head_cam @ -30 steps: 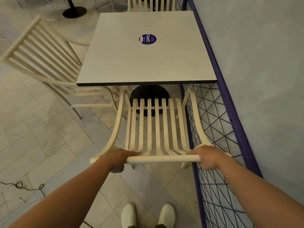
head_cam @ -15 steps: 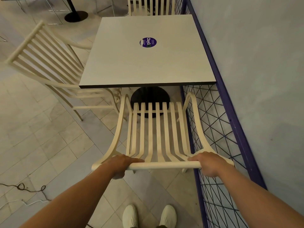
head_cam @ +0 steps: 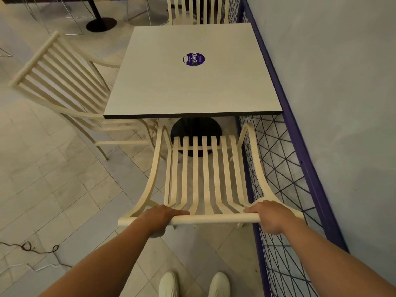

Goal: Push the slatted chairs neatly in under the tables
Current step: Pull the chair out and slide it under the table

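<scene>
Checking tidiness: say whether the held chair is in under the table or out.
Out. The chair shows its whole seat short of the table edge; left hand and right hand grip it.
</scene>
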Motion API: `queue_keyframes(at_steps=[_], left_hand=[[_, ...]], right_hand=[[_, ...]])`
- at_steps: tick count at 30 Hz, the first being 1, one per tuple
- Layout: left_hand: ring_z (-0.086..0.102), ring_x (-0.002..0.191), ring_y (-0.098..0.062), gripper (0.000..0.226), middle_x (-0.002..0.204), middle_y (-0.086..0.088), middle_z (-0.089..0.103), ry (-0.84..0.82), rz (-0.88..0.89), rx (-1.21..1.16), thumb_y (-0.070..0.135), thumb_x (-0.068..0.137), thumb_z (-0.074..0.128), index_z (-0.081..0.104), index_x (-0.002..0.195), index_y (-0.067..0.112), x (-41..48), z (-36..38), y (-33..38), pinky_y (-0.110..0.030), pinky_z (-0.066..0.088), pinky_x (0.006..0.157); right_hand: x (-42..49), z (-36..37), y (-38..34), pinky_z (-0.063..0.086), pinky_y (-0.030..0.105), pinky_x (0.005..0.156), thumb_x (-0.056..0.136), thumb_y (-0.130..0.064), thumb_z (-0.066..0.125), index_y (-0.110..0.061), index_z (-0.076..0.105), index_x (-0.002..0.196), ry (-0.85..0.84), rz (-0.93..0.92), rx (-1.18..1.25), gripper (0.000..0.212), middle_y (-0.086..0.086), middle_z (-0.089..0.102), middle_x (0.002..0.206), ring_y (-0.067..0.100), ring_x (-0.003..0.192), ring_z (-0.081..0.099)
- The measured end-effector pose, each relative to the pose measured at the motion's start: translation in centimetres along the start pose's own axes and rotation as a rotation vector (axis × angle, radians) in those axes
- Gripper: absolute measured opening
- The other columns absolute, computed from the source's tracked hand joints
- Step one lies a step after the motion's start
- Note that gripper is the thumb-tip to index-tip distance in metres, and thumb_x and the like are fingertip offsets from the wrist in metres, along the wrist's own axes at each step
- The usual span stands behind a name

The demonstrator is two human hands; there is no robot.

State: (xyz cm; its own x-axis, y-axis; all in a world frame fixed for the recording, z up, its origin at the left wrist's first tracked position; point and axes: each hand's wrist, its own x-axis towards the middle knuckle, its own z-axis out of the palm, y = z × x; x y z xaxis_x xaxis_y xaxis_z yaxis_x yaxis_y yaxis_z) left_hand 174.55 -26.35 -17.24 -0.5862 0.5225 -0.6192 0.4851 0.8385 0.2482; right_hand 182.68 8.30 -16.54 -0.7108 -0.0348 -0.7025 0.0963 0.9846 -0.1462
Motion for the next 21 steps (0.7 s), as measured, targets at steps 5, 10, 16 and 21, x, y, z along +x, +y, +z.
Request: queue_keyframes(at_steps=[5, 10, 16, 21], left_hand=[[0.059, 0.113, -0.018, 0.078, 0.129, 0.004, 0.059, -0.005, 0.010, -0.006, 0.006, 0.094, 0.064, 0.035, 0.147, 0.054, 0.6, -0.4, -0.8, -0.034, 0.046, 0.102], [0.059, 0.117, -0.019, 0.077, 0.132, 0.005, 0.059, -0.006, 0.014, -0.019, 0.008, 0.094, 0.066, 0.035, 0.148, 0.054, 1.4, -0.7, -1.4, -0.036, 0.047, 0.104], [0.061, 0.113, -0.020, 0.083, 0.132, 0.005, 0.059, -0.021, 0.001, -0.012, 0.009, 0.092, 0.069, 0.032, 0.147, 0.058, 1.9, -0.5, -0.9, -0.038, 0.051, 0.099], [0.061, 0.114, -0.021, 0.084, 0.133, 0.005, 0.058, -0.015, 0.005, 0.005, 0.010, 0.091, 0.070, 0.031, 0.147, 0.059, 2.3, -0.2, 0.1, -0.039, 0.051, 0.100]], right_hand=[[0.6, -0.7, -0.3, 0.048, 0.032, 0.089, 0.088, -0.006, 0.059, -0.046, 0.040, 0.146, -0.002, -0.015, -0.004, 0.073, -0.002, 0.058, 0.130, 0.019, 0.109, 0.057], [1.1, -1.1, -0.3, 0.049, 0.034, 0.090, 0.087, -0.008, 0.059, -0.048, 0.041, 0.145, 0.012, -0.012, -0.016, 0.072, -0.003, 0.058, 0.129, 0.019, 0.109, 0.058], [0.7, -1.0, 0.6, 0.045, 0.030, 0.084, 0.088, -0.014, 0.062, -0.050, 0.040, 0.145, 0.014, 0.002, -0.021, 0.071, -0.005, 0.060, 0.127, 0.018, 0.107, 0.058], [0.2, -0.9, 1.8, 0.046, 0.029, 0.086, 0.087, -0.014, 0.062, -0.050, 0.040, 0.145, 0.010, 0.011, -0.020, 0.072, -0.007, 0.059, 0.129, 0.017, 0.109, 0.057]])
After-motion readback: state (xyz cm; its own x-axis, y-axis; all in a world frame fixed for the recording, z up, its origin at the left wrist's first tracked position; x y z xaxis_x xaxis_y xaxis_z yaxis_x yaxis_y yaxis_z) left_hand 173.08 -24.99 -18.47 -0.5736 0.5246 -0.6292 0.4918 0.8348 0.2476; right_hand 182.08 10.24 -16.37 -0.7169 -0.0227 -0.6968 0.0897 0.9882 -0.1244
